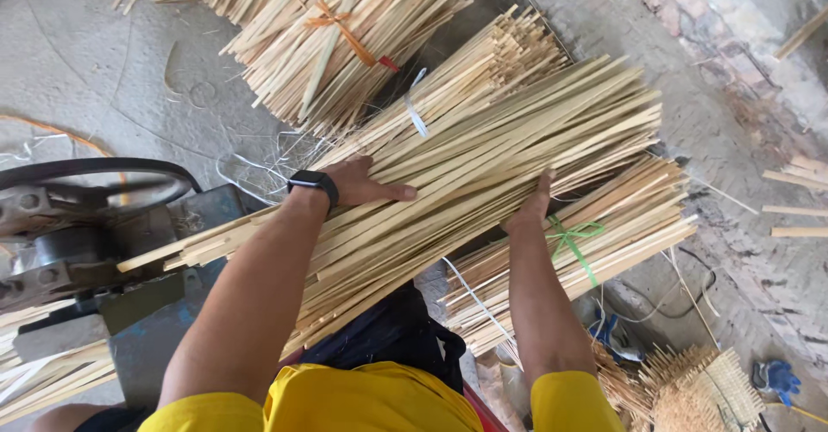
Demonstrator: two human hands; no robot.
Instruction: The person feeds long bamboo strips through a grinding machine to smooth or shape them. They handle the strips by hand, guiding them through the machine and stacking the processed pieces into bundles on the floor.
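Two hands are all that steady this load: my left hand point(362, 184) lies flat on top of the loose sheaf of bamboo strips point(483, 173), fingers spread and released rather than clenched, while my right hand point(530, 208) presses up against its lower edge, thumb side against the strips, gripping nothing closed. The sheaf lies slantwise across my lap, its far ends fanned out over the floor and its near ends over the machine point(95, 251) at my left.

From the head view, I judge the risk is plain: only a thin white tie point(416, 115) binds part of the sheaf, so the strips could slide apart and spill if I tilt it. The sharp ends could also catch on the wheel rim point(95, 169).

Around me, an orange-tied bundle point(345, 35) lies beyond, just touching the sheaf's far side. A green-tied bundle point(604, 225) sits under my right wrist, crowding that side. A blue glove point(780, 378) and scattered offcuts lie on the concrete floor point(112, 61).
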